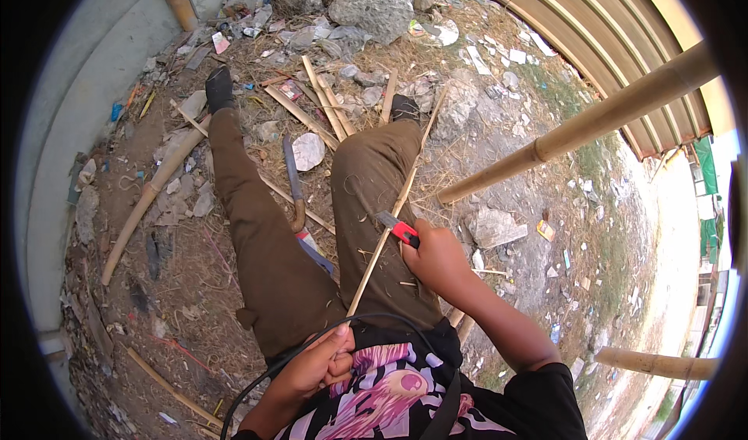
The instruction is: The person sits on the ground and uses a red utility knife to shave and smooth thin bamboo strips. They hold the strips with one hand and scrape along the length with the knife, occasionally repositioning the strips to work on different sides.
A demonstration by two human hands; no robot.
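My right hand (438, 261) grips a small knife with a red handle (399, 229), its blade laid against a thin bamboo strip (393, 214). The strip runs over my right thigh, from my lap up toward my foot. My left hand (318, 364) is closed on the strip's near end at my waist. I sit on the ground with both legs in brown trousers stretched out ahead. A black cable (312, 337) curves over my lap by the left hand.
A machete with a wooden handle (293, 181) lies between my legs. Split bamboo pieces (326, 105), stones (372, 7) and litter cover the dirt. A bamboo pole (148, 198) lies at left; thick poles (576, 132) cross at right. A grey wall (86, 89) stands left.
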